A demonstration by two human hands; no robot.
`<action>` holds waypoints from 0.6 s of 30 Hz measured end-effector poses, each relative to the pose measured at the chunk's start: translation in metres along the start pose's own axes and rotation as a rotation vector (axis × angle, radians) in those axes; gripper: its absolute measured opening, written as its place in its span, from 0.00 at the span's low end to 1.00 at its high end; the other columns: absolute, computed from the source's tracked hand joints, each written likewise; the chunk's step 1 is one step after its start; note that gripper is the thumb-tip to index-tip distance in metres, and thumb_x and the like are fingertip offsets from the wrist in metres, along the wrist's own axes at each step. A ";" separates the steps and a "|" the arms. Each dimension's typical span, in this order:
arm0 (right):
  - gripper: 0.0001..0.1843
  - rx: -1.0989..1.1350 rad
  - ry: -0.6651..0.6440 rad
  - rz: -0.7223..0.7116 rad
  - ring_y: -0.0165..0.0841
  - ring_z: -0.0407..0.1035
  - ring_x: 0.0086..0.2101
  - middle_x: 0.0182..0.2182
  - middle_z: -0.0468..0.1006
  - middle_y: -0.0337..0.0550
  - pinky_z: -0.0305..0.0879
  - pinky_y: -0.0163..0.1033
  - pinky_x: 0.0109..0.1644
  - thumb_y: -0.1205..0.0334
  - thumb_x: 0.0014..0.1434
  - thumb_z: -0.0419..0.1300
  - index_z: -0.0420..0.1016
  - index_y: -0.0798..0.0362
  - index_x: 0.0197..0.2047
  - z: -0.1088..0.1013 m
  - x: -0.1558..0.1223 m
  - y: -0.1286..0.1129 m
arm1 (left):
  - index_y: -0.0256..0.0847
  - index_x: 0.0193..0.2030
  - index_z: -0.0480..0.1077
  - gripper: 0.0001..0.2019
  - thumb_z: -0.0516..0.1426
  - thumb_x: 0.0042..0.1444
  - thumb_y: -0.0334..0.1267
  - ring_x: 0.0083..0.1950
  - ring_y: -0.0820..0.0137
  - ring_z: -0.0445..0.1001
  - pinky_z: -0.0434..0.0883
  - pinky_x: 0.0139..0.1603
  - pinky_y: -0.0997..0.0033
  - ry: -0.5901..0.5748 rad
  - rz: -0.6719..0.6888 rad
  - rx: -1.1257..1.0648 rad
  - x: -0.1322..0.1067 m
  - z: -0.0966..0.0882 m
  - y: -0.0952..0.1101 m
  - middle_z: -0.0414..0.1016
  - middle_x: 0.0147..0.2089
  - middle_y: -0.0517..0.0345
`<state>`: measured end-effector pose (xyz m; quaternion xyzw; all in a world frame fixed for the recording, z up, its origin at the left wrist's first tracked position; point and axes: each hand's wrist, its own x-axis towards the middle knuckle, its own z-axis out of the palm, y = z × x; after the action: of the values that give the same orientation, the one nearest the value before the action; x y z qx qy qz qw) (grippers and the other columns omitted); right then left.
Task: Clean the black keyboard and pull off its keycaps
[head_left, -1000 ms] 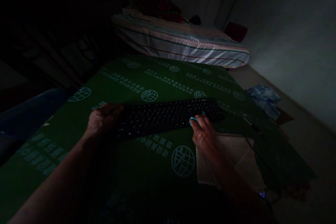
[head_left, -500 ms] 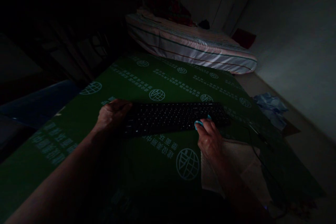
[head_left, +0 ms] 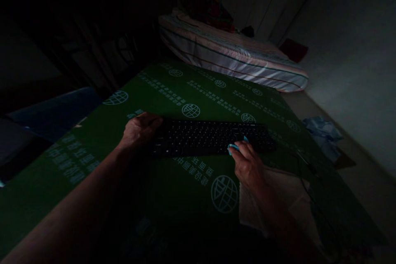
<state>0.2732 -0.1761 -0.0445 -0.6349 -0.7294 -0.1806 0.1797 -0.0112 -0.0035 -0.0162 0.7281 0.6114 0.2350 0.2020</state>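
Over oblong keyboard, right hand pinches apparent cloth

One keyboard, one beige cloth, one mattress

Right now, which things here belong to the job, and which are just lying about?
In use:
black keyboard, left hand at its left end
blue item in the right hand

Seemingly just lying about:
beige cloth
striped mattress
crumpled pale-blue material
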 end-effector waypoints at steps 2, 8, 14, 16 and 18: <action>0.18 0.013 -0.013 -0.013 0.38 0.60 0.48 0.44 0.72 0.47 0.61 0.42 0.53 0.75 0.56 0.49 0.75 0.54 0.44 0.000 0.002 -0.001 | 0.37 0.46 0.72 0.20 0.50 0.55 0.48 0.46 0.66 0.71 0.67 0.42 0.74 -0.027 -0.013 -0.009 0.000 -0.001 0.000 0.74 0.48 0.54; 0.18 0.001 -0.001 0.007 0.39 0.61 0.47 0.43 0.72 0.49 0.61 0.43 0.53 0.75 0.57 0.48 0.76 0.55 0.42 -0.001 0.002 -0.006 | 0.38 0.45 0.72 0.19 0.49 0.55 0.47 0.47 0.66 0.70 0.65 0.47 0.73 -0.034 0.035 0.012 0.003 0.000 -0.004 0.72 0.48 0.54; 0.18 -0.009 -0.003 0.027 0.40 0.61 0.48 0.44 0.72 0.49 0.62 0.43 0.52 0.76 0.55 0.50 0.76 0.54 0.43 0.000 0.001 -0.009 | 0.38 0.45 0.72 0.20 0.49 0.55 0.47 0.47 0.65 0.71 0.66 0.46 0.72 -0.025 0.019 0.012 0.002 0.001 -0.003 0.73 0.49 0.54; 0.19 -0.025 0.009 0.046 0.40 0.61 0.48 0.44 0.72 0.50 0.62 0.43 0.50 0.77 0.54 0.49 0.76 0.54 0.42 -0.001 0.000 -0.009 | 0.39 0.45 0.73 0.20 0.49 0.55 0.48 0.47 0.65 0.71 0.67 0.45 0.72 -0.016 0.027 0.008 0.002 0.002 -0.005 0.73 0.48 0.55; 0.18 -0.016 0.014 0.036 0.40 0.61 0.47 0.44 0.71 0.49 0.63 0.43 0.50 0.76 0.54 0.49 0.76 0.54 0.42 -0.001 0.000 -0.010 | 0.41 0.44 0.73 0.19 0.49 0.54 0.48 0.46 0.65 0.72 0.67 0.44 0.73 -0.004 0.036 0.003 0.003 0.003 -0.007 0.74 0.47 0.56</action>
<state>0.2633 -0.1774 -0.0442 -0.6482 -0.7150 -0.1877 0.1830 -0.0144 0.0007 -0.0222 0.7398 0.5982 0.2362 0.1976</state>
